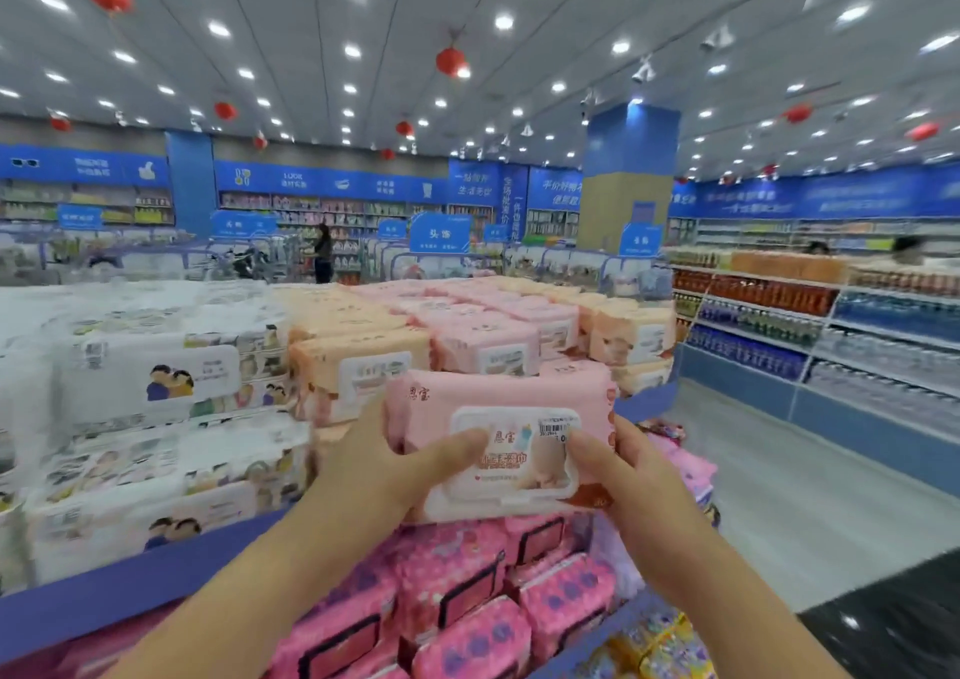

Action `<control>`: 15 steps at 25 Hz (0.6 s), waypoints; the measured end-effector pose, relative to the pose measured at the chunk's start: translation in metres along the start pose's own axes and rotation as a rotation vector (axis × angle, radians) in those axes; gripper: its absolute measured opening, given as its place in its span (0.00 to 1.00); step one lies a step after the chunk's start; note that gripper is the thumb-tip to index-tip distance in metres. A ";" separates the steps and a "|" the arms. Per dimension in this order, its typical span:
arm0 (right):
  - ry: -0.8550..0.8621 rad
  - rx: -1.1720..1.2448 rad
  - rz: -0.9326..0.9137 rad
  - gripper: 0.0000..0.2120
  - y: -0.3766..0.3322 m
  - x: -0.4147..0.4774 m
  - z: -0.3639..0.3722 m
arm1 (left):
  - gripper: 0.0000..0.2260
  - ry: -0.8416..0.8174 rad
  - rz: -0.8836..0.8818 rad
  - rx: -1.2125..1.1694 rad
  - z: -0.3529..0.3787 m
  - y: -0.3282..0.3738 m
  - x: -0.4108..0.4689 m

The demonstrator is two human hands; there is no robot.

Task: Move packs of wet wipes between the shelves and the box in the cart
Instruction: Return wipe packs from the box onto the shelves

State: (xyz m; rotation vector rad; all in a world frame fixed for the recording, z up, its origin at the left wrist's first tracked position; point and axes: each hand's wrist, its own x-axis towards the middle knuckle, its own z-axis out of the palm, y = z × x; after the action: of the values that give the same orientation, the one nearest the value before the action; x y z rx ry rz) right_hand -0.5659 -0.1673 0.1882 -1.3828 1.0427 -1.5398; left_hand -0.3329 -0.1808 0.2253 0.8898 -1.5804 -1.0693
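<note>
- Holding one pink pack of wet wipes (498,434) off any surface, both hands are clamped on it: the left hand (384,465) grips its 9 o'clock end and the right hand (628,475) its 3 o'clock end, with the thumbs on the lid.
- The pack sits close before the shelf (130,590). Matching pink packs (488,335) are stacked at its 12 o'clock, orange packs (358,366) at 10 o'clock and white packs (156,377) at 9 o'clock.
- Darker pink packs (467,590) fill the tier at 6 o'clock.
- Neither cart nor box is in view, so the direction of travel and the count already moved cannot be told.
- Judged from this, the task is mid-transfer, and this pack is not yet set down.
</note>
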 end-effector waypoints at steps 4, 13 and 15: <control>0.030 0.007 -0.034 0.40 0.004 0.061 -0.091 | 0.25 -0.093 -0.047 0.155 0.067 0.005 0.095; -0.245 -0.310 -0.112 0.43 0.000 0.257 -0.258 | 0.46 -0.027 0.074 0.722 0.173 -0.004 0.268; -0.365 -0.525 -0.166 0.42 -0.011 0.306 -0.271 | 0.44 0.041 0.077 0.798 0.182 -0.003 0.293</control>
State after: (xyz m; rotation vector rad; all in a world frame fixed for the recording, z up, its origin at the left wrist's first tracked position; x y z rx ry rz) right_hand -0.8612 -0.4331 0.2843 -2.0649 1.1645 -1.0940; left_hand -0.5797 -0.4115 0.2949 1.3373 -2.0161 -0.3309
